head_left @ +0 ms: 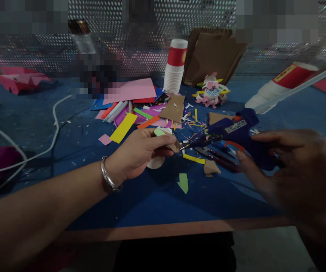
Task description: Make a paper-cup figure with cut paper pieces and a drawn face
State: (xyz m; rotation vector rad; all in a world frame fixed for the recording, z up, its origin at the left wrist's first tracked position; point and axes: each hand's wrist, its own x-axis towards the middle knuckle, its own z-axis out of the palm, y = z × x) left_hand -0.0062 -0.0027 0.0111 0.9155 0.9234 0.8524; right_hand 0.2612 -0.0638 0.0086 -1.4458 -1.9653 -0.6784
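On a blue table [140, 207], left to right: a cut yellow strip [123, 127] lies flat, just beside the left hand [140, 151]. Its thumb and fingers pinch a small brown card [175, 146]; a green slip [159, 132] and a white round piece [155, 163] show at the same hand, the joins hidden. The nozzle of a blue glue gun [236, 128] meets or nearly meets the card's edge. Gluing seems under way, the card not yet set in place. Behind, a decorated paper piece [211, 92] looks largely assembled. The right hand [296, 170], blurred, wraps the gun's handle.
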